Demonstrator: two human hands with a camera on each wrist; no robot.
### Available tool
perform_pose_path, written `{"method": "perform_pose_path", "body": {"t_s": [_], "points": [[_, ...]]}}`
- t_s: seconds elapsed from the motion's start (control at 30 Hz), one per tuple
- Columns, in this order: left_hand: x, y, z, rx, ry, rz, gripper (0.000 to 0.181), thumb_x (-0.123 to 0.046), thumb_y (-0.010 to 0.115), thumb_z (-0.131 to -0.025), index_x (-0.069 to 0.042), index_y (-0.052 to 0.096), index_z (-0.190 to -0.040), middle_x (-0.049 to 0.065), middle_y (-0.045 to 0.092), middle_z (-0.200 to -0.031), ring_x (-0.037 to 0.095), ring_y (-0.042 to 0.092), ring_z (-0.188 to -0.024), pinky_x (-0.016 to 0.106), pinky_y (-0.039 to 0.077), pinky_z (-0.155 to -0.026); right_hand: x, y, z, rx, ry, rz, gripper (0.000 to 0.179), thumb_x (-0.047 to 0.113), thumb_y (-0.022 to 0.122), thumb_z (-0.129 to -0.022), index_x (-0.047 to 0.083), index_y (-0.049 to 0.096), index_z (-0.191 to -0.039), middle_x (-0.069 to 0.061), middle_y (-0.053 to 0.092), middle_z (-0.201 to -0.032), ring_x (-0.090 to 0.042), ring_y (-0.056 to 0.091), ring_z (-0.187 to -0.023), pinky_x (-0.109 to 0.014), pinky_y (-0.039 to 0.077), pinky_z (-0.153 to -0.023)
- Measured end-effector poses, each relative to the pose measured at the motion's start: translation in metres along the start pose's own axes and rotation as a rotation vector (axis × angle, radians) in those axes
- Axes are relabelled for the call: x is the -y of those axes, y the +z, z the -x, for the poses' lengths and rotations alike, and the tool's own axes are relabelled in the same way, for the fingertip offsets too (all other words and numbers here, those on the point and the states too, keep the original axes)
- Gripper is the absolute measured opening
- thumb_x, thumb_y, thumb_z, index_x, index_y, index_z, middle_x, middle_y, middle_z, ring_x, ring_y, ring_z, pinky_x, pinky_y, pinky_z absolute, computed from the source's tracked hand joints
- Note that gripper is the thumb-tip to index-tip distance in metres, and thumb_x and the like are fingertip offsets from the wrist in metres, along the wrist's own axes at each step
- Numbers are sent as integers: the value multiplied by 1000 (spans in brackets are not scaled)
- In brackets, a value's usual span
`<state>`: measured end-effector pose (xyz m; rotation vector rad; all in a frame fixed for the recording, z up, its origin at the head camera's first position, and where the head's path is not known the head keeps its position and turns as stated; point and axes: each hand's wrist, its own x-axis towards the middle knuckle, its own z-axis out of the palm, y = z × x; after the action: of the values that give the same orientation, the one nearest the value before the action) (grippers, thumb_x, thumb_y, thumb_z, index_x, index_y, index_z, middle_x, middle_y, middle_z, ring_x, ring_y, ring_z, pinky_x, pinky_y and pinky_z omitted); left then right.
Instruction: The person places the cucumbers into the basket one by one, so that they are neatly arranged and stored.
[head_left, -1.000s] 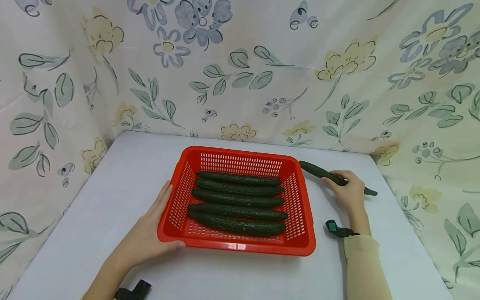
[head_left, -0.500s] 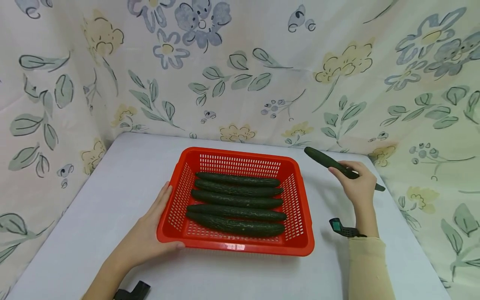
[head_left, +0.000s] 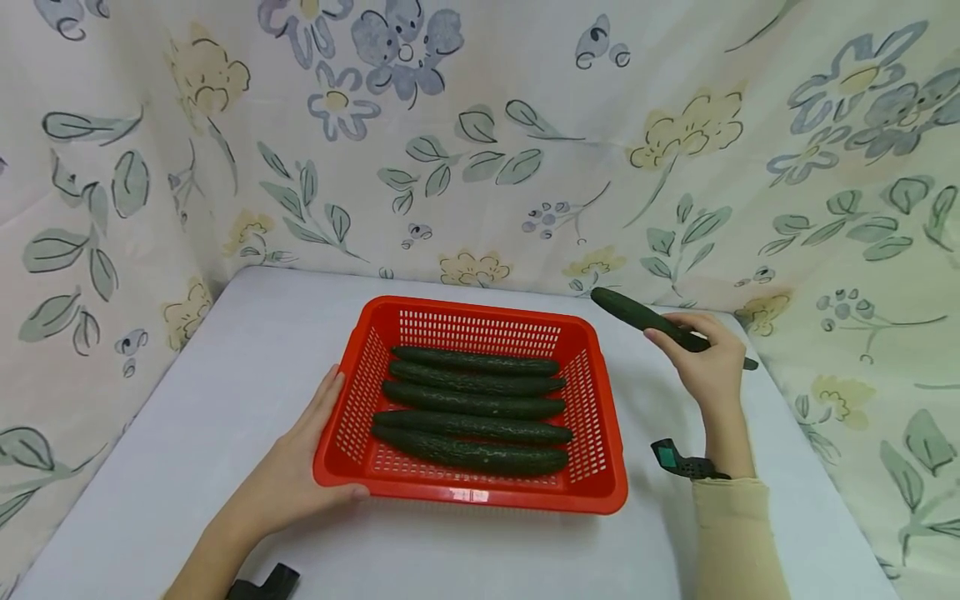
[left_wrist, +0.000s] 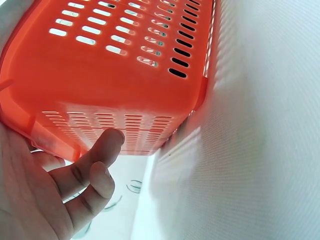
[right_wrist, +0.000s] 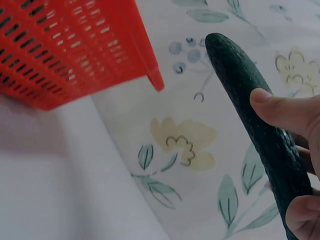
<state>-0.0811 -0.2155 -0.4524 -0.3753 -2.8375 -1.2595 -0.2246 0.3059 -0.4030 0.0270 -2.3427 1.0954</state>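
A red plastic basket (head_left: 480,305) with slotted walls stands on the table, holding several dark green cucumbers (head_left: 476,406) side by side. My left hand (head_left: 303,458) holds its near left corner, the thumb along the front rim and the fingers at the left side. In the left wrist view, bent fingers (left_wrist: 102,150) show below the rim, beside the slotted wall. To the right of the basket, my right hand (head_left: 705,354) grips another cucumber (head_left: 630,311) around its middle, raised over the table. Its thumb (right_wrist: 275,107) presses along the cucumber in the right wrist view; the tapered end points right.
A white-covered table (head_left: 472,550) lies under the basket. Behind it and at both sides hangs a floral curtain (head_left: 480,217). Each wrist wears a black strap device, the right one (head_left: 686,461) with a greenish face.
My right hand has raised the cucumber off the table, first moving back and right, then slightly left toward the basket. The left hand and the basket stay in place.
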Motion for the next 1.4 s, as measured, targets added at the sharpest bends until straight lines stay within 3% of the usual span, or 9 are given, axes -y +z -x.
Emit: {"method": "perform_pose_path", "body": {"t_s": [0.33,0.53,0.7,0.87,1.1,1.27,1.4], "points": [[3,2,-1,-7,-12,2,137,-55,94,-72,-34,3,-172,-4,5,-180,40,53,-139,51,64,-86,41,8,-10,125,-186,-22,29,15,91,-86,9,82,-112,-7,72,-105,-6,58,-95,-9,48,-75],[3,1,-2,-3,-9,9,137,-55,93,-72,-34,3,-172,-4,5,-180,42,50,-142,53,64,-87,78,20,-20,195,-293,40,27,17,91,-86,7,81,-110,-8,73,-104,-14,59,-94,-15,46,-76],[2,-1,-1,-4,-4,1,138,-55,94,-72,-32,3,-172,-3,5,-180,42,49,-143,55,63,-88,108,39,-23,264,-373,12,27,17,90,-87,6,80,-109,-11,75,-108,-24,64,-96,-28,52,-78],[1,0,-1,4,1,8,138,-55,93,-72,-30,2,-173,-1,5,-180,43,49,-142,55,63,-88,136,60,-19,345,-396,-29,29,21,91,-86,6,80,-109,-10,76,-112,-26,65,-100,-43,55,-83],[0,-2,0,8,-12,12,138,-55,93,-72,-30,3,-173,-1,5,-180,41,49,-142,52,64,-86,170,97,-14,429,-491,-45,33,27,91,-86,7,81,-109,-8,77,-112,-27,68,-104,-47,56,-91],[1,-3,1,7,-8,7,138,-54,94,-72,-30,2,-173,-1,5,-180,43,47,-144,55,63,-89,181,124,-4,467,-467,-53,34,30,90,-87,8,81,-111,-7,77,-114,-26,68,-105,-44,58,-92],[0,-1,0,11,4,12,138,-53,94,-72,-31,2,-172,-1,4,-180,46,42,-148,60,60,-93,178,143,6,490,-423,4,34,32,88,-89,9,81,-112,-6,77,-116,-25,68,-109,-44,58,-94]]}}
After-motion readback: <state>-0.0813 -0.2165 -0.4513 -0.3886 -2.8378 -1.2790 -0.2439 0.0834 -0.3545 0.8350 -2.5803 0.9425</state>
